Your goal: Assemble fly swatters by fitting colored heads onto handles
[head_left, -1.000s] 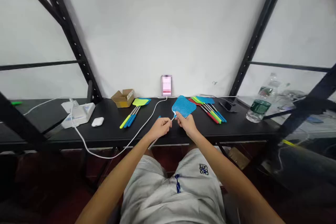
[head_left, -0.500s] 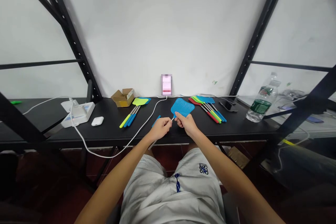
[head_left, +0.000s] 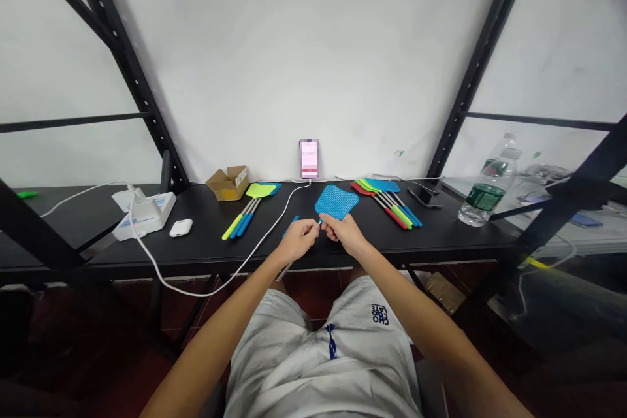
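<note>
Nearer than the upright phone [head_left: 309, 158], the left hand [head_left: 298, 240] pinches a thin metal rod [head_left: 285, 271]; right of that phone, the right hand [head_left: 343, 232] grips a blue swatter head [head_left: 336, 201] by its neck.

Makeshift workroom, black metal rack [head_left: 473, 78], plain worktop [head_left: 386, 239]

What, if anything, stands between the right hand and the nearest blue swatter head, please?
Nothing visible: the right hand pinches the blue swatter head at its base, and the left hand holds the thin rod close by.
</note>
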`<action>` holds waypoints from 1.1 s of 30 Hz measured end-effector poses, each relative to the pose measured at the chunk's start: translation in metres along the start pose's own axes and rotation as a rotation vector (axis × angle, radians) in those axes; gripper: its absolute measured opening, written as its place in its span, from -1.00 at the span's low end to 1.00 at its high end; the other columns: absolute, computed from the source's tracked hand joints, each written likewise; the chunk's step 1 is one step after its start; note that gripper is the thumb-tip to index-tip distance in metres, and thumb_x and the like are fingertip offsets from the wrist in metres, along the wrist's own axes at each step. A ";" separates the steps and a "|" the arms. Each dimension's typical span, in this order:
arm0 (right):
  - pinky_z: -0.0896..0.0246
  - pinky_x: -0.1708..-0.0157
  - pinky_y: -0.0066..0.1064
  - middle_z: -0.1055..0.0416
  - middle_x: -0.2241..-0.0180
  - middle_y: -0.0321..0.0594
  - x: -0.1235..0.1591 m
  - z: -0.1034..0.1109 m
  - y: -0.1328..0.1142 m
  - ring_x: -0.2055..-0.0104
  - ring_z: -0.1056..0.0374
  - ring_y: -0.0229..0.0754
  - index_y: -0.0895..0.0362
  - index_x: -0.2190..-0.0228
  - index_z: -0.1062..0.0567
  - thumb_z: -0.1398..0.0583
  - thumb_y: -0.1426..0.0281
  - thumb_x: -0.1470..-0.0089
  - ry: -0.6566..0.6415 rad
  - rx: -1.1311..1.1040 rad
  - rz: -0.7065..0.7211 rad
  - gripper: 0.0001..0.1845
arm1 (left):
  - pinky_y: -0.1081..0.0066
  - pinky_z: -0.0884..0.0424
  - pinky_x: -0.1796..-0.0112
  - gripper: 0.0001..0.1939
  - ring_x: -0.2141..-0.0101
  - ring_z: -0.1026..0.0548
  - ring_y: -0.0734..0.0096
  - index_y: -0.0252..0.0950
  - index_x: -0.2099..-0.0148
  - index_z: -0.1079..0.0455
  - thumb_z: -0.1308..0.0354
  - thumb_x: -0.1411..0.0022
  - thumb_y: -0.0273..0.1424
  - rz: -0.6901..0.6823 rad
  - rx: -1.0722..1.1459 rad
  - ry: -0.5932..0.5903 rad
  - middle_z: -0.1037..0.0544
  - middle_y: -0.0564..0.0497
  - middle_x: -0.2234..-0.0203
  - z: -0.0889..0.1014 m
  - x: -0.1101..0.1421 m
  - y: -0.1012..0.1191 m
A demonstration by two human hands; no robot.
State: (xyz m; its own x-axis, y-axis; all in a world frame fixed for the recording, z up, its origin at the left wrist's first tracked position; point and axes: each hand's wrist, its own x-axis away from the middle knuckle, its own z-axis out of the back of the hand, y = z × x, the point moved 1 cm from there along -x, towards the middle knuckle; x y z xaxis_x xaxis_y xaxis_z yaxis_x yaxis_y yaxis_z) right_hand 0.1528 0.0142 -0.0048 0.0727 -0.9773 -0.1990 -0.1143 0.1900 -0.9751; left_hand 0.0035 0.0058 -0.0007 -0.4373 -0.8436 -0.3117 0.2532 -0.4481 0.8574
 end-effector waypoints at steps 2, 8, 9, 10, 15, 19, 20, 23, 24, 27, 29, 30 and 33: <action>0.12 0.73 -0.52 -0.18 0.78 -0.39 0.001 -0.002 0.000 0.74 -0.06 -0.40 0.15 0.67 -0.37 -0.24 0.15 0.03 -0.024 0.076 -0.014 -0.61 | 0.57 0.01 0.63 -0.73 0.70 -0.09 0.65 -0.28 0.45 -0.19 0.04 -0.25 -0.26 0.017 0.015 0.005 -0.17 0.23 0.74 0.000 -0.001 0.000; 0.09 0.74 -0.53 -0.14 0.79 -0.42 -0.001 -0.001 0.007 0.75 -0.10 -0.37 0.11 0.65 -0.30 -0.16 0.14 -0.05 -0.062 0.137 -0.012 -0.61 | 0.59 0.04 0.66 -0.73 0.73 -0.10 0.67 -0.28 0.43 -0.20 0.02 -0.25 -0.23 0.045 0.052 -0.049 -0.19 0.23 0.75 -0.001 0.001 0.004; 0.09 0.74 -0.53 -0.13 0.79 -0.42 -0.002 -0.001 0.008 0.75 -0.10 -0.37 0.11 0.66 -0.29 -0.15 0.16 -0.05 -0.066 0.127 -0.019 -0.61 | 0.59 0.03 0.67 -0.73 0.74 -0.10 0.67 -0.29 0.43 -0.21 0.01 -0.25 -0.23 0.050 0.057 -0.058 -0.19 0.23 0.74 -0.001 0.001 0.004; 0.10 0.74 -0.52 -0.12 0.79 -0.43 -0.003 0.000 0.009 0.76 -0.10 -0.37 0.11 0.66 -0.28 -0.15 0.17 -0.05 -0.056 0.109 -0.024 -0.62 | 0.59 0.02 0.68 -0.73 0.73 -0.11 0.66 -0.29 0.41 -0.23 0.00 -0.25 -0.22 0.056 0.059 -0.067 -0.19 0.23 0.74 0.000 0.001 0.004; 0.20 0.78 -0.51 -0.07 0.77 -0.47 -0.009 0.005 0.005 0.79 -0.02 -0.41 0.09 0.67 -0.21 -0.18 0.27 0.04 0.084 0.004 0.000 -0.68 | 0.59 -0.07 0.67 -0.71 0.70 -0.17 0.63 -0.30 0.38 -0.29 -0.04 -0.23 -0.18 0.078 0.029 -0.087 -0.23 0.20 0.70 0.001 0.002 0.004; 0.26 0.78 -0.51 -0.10 0.74 -0.47 -0.015 0.022 0.001 0.79 0.02 -0.44 0.09 0.65 -0.20 -0.21 0.32 0.09 0.188 -0.075 0.042 -0.71 | 0.56 -0.15 0.62 -0.74 0.68 -0.24 0.59 -0.30 0.34 -0.33 -0.01 -0.25 -0.22 0.051 -0.033 -0.027 -0.33 0.15 0.67 0.002 0.002 0.002; 0.27 0.78 -0.51 -0.09 0.74 -0.47 -0.018 0.028 0.000 0.79 0.03 -0.44 0.09 0.65 -0.19 -0.21 0.32 0.10 0.214 -0.098 0.047 -0.71 | 0.54 -0.19 0.58 -0.75 0.66 -0.28 0.57 -0.30 0.34 -0.33 0.01 -0.27 -0.24 0.019 -0.084 0.046 -0.37 0.12 0.64 0.004 0.003 0.002; 0.28 0.78 -0.53 -0.08 0.73 -0.47 -0.026 0.051 -0.001 0.77 0.02 -0.44 0.09 0.64 -0.18 -0.23 0.32 0.12 0.296 -0.166 0.048 -0.70 | 0.46 -0.30 0.39 -0.77 0.50 -0.39 0.48 -0.28 0.32 -0.36 0.04 -0.30 -0.31 -0.112 -0.383 0.363 -0.45 0.04 0.52 0.013 0.004 0.001; 0.28 0.78 -0.53 -0.12 0.71 -0.46 -0.028 0.058 -0.001 0.76 0.01 -0.44 0.09 0.63 -0.18 -0.24 0.33 0.14 0.330 -0.188 0.045 -0.70 | 0.43 -0.31 0.32 -0.79 0.44 -0.41 0.44 -0.27 0.29 -0.38 0.04 -0.30 -0.33 -0.145 -0.502 0.446 -0.46 0.02 0.49 0.016 0.004 0.000; 0.27 0.78 -0.54 -0.16 0.67 -0.43 -0.034 0.074 -0.002 0.75 0.00 -0.45 0.10 0.62 -0.19 -0.24 0.35 0.15 0.424 -0.219 0.053 -0.72 | 0.36 -0.31 0.22 -0.84 0.26 -0.42 0.29 -0.26 0.18 -0.38 -0.01 -0.29 -0.34 -0.159 -0.779 0.548 -0.47 -0.06 0.34 0.028 0.003 -0.009; 0.26 0.78 -0.55 -0.14 0.67 -0.45 -0.035 0.079 -0.003 0.74 0.01 -0.45 0.10 0.61 -0.19 -0.24 0.35 0.14 0.473 -0.209 0.067 -0.72 | 0.31 -0.32 0.20 -0.82 0.18 -0.40 0.19 -0.27 0.16 -0.37 -0.09 -0.24 -0.29 -0.111 -0.907 0.548 -0.44 -0.12 0.26 0.034 0.001 -0.017; 0.24 0.78 -0.55 -0.12 0.68 -0.45 -0.035 0.080 -0.003 0.74 0.02 -0.45 0.10 0.61 -0.18 -0.24 0.35 0.14 0.495 -0.202 0.079 -0.71 | 0.29 -0.32 0.19 -0.80 0.17 -0.39 0.15 -0.28 0.18 -0.37 -0.13 -0.22 -0.27 -0.077 -0.956 0.527 -0.43 -0.14 0.25 0.035 0.000 -0.021; 0.23 0.78 -0.55 -0.13 0.67 -0.45 -0.035 0.078 -0.002 0.73 0.03 -0.45 0.09 0.60 -0.16 -0.24 0.34 0.13 0.534 -0.180 0.111 -0.69 | 0.29 -0.32 0.21 -0.82 0.20 -0.39 0.15 -0.26 0.29 -0.36 -0.16 -0.20 -0.25 0.006 -1.025 0.407 -0.41 -0.11 0.31 0.037 -0.002 -0.028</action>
State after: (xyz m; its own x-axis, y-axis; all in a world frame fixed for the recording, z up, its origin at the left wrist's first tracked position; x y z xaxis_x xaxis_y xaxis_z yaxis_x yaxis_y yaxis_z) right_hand 0.2282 0.0551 -0.0031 -0.4547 -0.8729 -0.1770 -0.2630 0.3214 -0.9097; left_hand -0.0344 0.0309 -0.0089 -0.1640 -0.7968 -0.5815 0.9324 -0.3177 0.1723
